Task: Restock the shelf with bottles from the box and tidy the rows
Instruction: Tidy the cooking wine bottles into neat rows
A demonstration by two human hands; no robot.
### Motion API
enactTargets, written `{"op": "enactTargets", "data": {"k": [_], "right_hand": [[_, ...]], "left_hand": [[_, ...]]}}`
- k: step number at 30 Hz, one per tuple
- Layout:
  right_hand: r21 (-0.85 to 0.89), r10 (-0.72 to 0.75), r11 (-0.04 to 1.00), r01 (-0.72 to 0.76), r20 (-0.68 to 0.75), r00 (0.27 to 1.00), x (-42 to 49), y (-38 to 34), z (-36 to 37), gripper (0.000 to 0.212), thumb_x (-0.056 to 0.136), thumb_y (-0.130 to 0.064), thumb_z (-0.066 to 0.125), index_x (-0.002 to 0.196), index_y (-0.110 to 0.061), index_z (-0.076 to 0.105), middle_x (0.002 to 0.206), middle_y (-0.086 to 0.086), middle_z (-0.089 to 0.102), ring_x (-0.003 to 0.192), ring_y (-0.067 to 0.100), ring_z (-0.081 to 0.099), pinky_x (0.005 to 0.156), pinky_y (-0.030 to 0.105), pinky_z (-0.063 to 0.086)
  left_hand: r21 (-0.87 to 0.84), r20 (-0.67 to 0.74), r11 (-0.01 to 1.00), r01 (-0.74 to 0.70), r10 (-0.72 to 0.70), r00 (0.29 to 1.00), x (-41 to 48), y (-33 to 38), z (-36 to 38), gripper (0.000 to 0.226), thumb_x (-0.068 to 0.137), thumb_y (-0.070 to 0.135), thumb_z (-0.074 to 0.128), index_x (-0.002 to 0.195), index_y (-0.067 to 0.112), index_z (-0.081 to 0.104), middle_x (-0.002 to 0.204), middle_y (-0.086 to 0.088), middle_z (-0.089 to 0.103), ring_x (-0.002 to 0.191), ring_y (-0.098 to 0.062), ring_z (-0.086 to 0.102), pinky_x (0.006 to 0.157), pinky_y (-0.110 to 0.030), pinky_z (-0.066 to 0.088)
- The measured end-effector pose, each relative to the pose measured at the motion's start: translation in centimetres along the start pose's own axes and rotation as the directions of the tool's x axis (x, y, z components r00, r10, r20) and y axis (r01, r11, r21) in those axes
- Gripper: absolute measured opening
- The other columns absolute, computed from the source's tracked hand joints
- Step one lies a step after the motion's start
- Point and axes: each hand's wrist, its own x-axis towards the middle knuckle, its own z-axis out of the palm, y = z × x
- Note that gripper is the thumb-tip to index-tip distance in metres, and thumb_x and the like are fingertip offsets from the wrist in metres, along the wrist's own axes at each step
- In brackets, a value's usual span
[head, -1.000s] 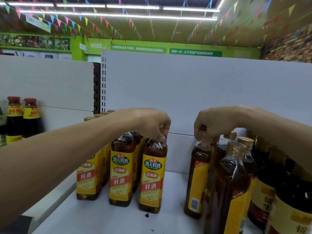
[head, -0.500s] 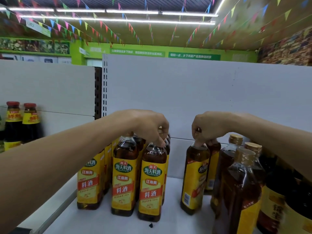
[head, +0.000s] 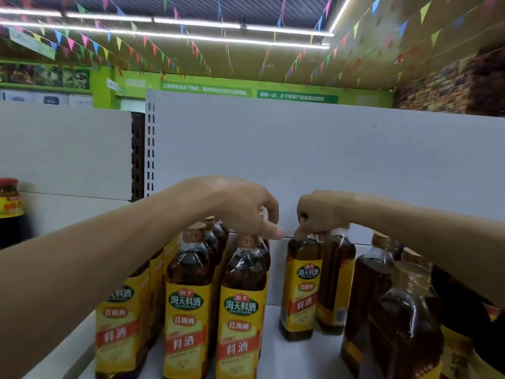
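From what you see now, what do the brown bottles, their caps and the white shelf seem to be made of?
The bottles: glossy and clear, dark liquid shows through, sharp highlights; probably plastic, glass possible. The caps: gold-brown, slightly shiny; probably plastic, perhaps under shrink film. The shelf: flat matte white, with a slotted upright; probably painted metal.

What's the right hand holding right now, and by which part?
The right hand pinches a yellow-label bottle by its top, at the neck and cap.
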Motion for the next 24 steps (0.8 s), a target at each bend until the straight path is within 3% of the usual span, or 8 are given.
{"op": "enactTargets", "data": {"k": [4, 7, 9, 11, 16, 18, 21, 24], "right_hand": [[-0.008, 0.026, 1.0, -0.026, -0.001, 1.0, 1.3, 0.1, 0.2, 0.047, 0.089, -0.057, 0.067, 0.085, -0.011, 0.075, 0.065, -0.003, 0.074, 0.056, 0.008, 0.066, 0.068, 0.028, 0.056], [0.002, 0.061, 0.998, -0.061, 0.026, 0.998, 2.2, 0.2, 0.3, 0.049, 0.087, -0.059, 0.067, 0.081, -0.011, 0.073, 0.059, -0.004, 0.072, 0.056, 0.011, 0.068, 0.073, 0.033, 0.061], [0.011, 0.082, 0.997, -0.082, 0.03, 0.996, 2.6, 0.2, 0.3, 0.048, 0.086, -0.06, 0.067, 0.082, -0.013, 0.072, 0.062, -0.002, 0.074, 0.063, 0.015, 0.072, 0.072, 0.035, 0.062], [0.016, 0.103, 0.995, -0.103, 0.011, 0.995, 2.8, 0.1, 0.4, 0.047, 0.087, -0.059, 0.067, 0.087, -0.012, 0.072, 0.067, 0.0, 0.075, 0.061, 0.013, 0.07, 0.061, 0.027, 0.055], [0.045, 0.122, 0.991, -0.122, -0.002, 0.992, 2.9, 0.1, 0.8, 0.047, 0.09, -0.057, 0.065, 0.093, -0.011, 0.072, 0.068, 0.0, 0.074, 0.053, 0.009, 0.065, 0.051, 0.021, 0.043], [0.054, 0.117, 0.992, -0.116, -0.002, 0.993, 2.9, 0.2, 0.9, 0.045, 0.09, -0.055, 0.066, 0.098, -0.011, 0.069, 0.069, 0.0, 0.074, 0.056, 0.01, 0.066, 0.053, 0.022, 0.046], [0.079, 0.092, 0.993, -0.088, -0.037, 0.995, 2.7, 0.1, 0.9, 0.042, 0.092, -0.048, 0.066, 0.107, -0.012, 0.05, 0.078, 0.0, 0.069, 0.066, 0.016, 0.072, 0.061, 0.028, 0.055], [0.039, 0.059, 0.998, -0.057, -0.043, 0.997, 2.7, 0.3, 1.0, 0.05, 0.093, -0.05, 0.062, 0.119, -0.015, 0.038, 0.101, 0.004, 0.065, 0.069, 0.02, 0.074, 0.07, 0.036, 0.062]], "left_hand": [[0.038, -0.075, 0.999, -0.004, 0.007, 0.997, 0.6, 0.2, 0.1, 0.051, 0.094, 0.067, 0.051, 0.136, 0.039, 0.05, 0.105, 0.013, 0.058, 0.099, -0.015, 0.052, 0.081, -0.031, 0.039], [0.062, -0.12, 0.998, -0.014, 0.022, 0.992, 1.1, 0.2, 0.5, 0.048, 0.095, 0.063, 0.052, 0.131, 0.033, 0.057, 0.121, 0.007, 0.062, 0.099, -0.015, 0.052, 0.078, -0.03, 0.04], [0.046, -0.135, 0.999, -0.027, 0.033, 0.99, 1.5, 0.2, 0.8, 0.043, 0.096, 0.061, 0.054, 0.124, 0.03, 0.062, 0.113, 0.007, 0.064, 0.097, -0.015, 0.056, 0.072, -0.028, 0.041], [0.024, -0.151, 0.999, -0.045, 0.048, 0.987, 1.8, 0.2, 1.1, 0.039, 0.097, 0.059, 0.054, 0.12, 0.029, 0.064, 0.104, 0.008, 0.063, 0.095, -0.015, 0.058, 0.068, -0.028, 0.041], [0.005, -0.141, 0.998, -0.057, 0.057, 0.988, 2.3, 0.2, 2.0, 0.037, 0.098, 0.057, 0.054, 0.118, 0.028, 0.065, 0.107, 0.006, 0.065, 0.097, -0.015, 0.06, 0.072, -0.028, 0.046], [-0.005, -0.155, 0.998, -0.069, 0.068, 0.986, 2.2, 0.2, 2.1, 0.037, 0.098, 0.056, 0.055, 0.118, 0.028, 0.066, 0.104, 0.007, 0.064, 0.098, -0.015, 0.06, 0.076, -0.029, 0.046], [-0.021, -0.206, 0.996, -0.084, 0.078, 0.975, 1.8, 0.2, 2.0, 0.035, 0.097, 0.056, 0.055, 0.118, 0.03, 0.067, 0.094, 0.009, 0.055, 0.097, -0.015, 0.055, 0.077, -0.03, 0.043], [-0.027, -0.276, 0.993, -0.112, 0.1, 0.956, 1.1, 0.7, 1.9, 0.034, 0.098, 0.055, 0.054, 0.119, 0.032, 0.067, 0.093, 0.011, 0.044, 0.107, -0.014, 0.043, 0.083, -0.031, 0.04]]}}
